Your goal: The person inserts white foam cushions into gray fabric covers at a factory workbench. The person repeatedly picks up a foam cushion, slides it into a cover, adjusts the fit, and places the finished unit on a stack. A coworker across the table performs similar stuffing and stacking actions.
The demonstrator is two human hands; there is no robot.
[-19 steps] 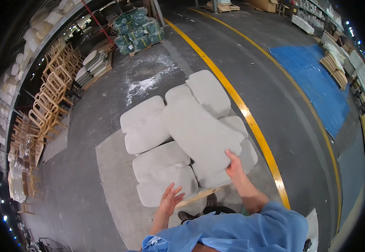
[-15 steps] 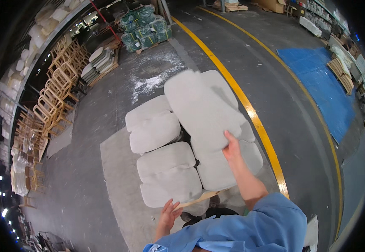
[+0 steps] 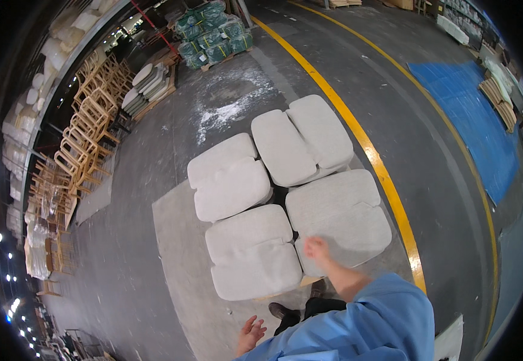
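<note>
Four stacks of light grey upholstered seat cushions stand close together in front of me: a far-left cushion stack (image 3: 229, 177), a far-right cushion stack (image 3: 282, 147), a near-left cushion stack (image 3: 253, 253) and a near-right cushion stack (image 3: 343, 210). The top pieces at far right lie side by side, with a narrow seam between them. My right hand (image 3: 317, 248) hangs over the near-right stack, smeared by motion, and holds no cushion. My left hand (image 3: 251, 333) is open near my body, fingers apart, just short of the near-left stack.
A wooden edge (image 3: 311, 280) shows under the near stacks. Wooden chair frames (image 3: 87, 132) are piled at left, with more pads (image 3: 147, 90) behind. Green wrapped bales (image 3: 216, 39) stand far back. A yellow floor line (image 3: 364, 147) runs along the right; a blue sheet (image 3: 466, 120) lies beyond it.
My right hand has let go of a cushion, which now rests on the far-right stack, and has drawn back toward me. My left hand has moved away from the near-left stack.
</note>
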